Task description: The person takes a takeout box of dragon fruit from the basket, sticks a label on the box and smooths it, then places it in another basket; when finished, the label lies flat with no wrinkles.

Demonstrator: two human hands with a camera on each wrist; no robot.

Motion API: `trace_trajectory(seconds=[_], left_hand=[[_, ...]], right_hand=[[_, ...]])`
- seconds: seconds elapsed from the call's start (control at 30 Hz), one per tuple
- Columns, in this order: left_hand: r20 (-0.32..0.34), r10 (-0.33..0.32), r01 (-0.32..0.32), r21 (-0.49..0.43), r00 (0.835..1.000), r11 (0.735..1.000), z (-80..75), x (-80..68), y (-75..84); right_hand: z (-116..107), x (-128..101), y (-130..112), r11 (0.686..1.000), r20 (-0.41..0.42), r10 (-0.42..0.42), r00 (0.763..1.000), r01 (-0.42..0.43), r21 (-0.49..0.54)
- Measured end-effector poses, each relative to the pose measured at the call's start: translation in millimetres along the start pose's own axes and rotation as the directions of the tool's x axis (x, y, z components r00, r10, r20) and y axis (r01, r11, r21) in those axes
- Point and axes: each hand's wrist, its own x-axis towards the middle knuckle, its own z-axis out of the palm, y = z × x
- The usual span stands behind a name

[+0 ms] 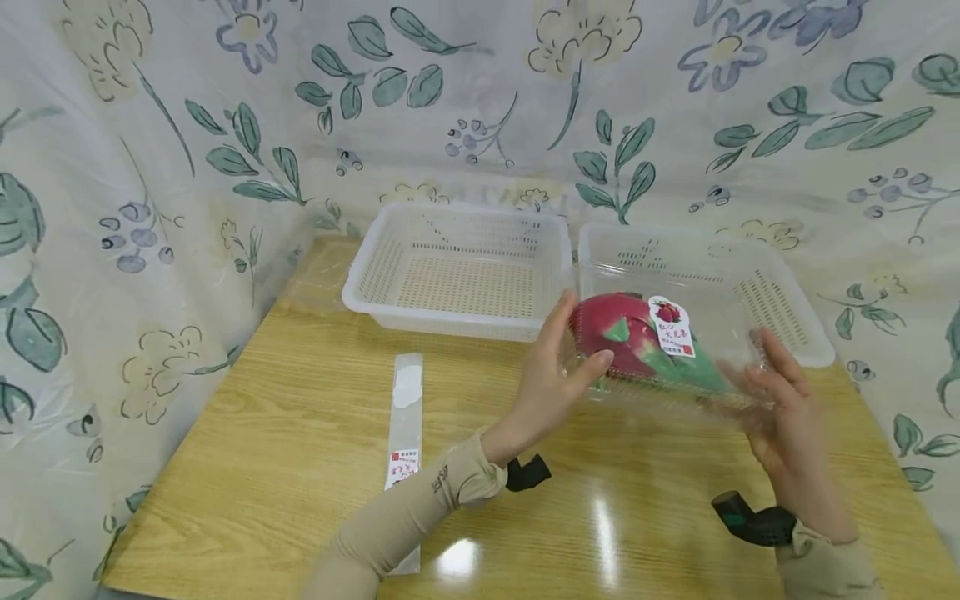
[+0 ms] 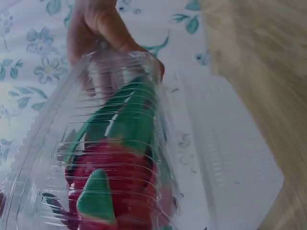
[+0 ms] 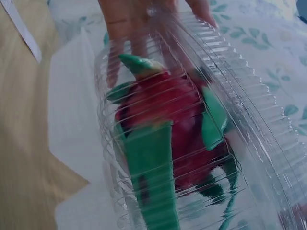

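Note:
A clear plastic clamshell box (image 1: 663, 390) is held up between both hands, tilted, over the front of the right basket. Inside lies a red dragon fruit (image 1: 611, 321) with green scales, its long green tips toward the right end. A white label (image 1: 672, 327) with a red fruit picture and writing sits on the lid. My left hand (image 1: 551, 379) grips the box's left end, thumb on the near side. At the opposite end, my right hand (image 1: 787, 412) grips with curled fingers. The left wrist view shows the ribbed wall of the box and the fruit's green tips (image 2: 132, 115).
Two white perforated plastic baskets stand side by side at the back, a left basket (image 1: 461, 325) and a right basket (image 1: 813, 333). On the wooden table (image 1: 285, 433) a strip of label stickers (image 1: 407, 417) lies partly under the left sleeve. Flowered sheeting (image 1: 480, 83) hangs behind.

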Motion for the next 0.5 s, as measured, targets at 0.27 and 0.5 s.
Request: trace_trajectory(seconds=[0.27,0.5], left_hand=[[0.003,0.024,-0.024,-0.062,1.000,0.998,26.1,27.4,-7.6],[-0.025,-0.040,0.036,-0.126,0.999,0.991,43.3,45.3,-11.6]], right_hand=[[-13.4,24.2,-36.7,0.992,-0.130,0.068,0.989,-0.080,-0.093],[-19.4,43.5,-53.5,0.987,-0.154,0.072,0.985,-0.092,-0.130]])
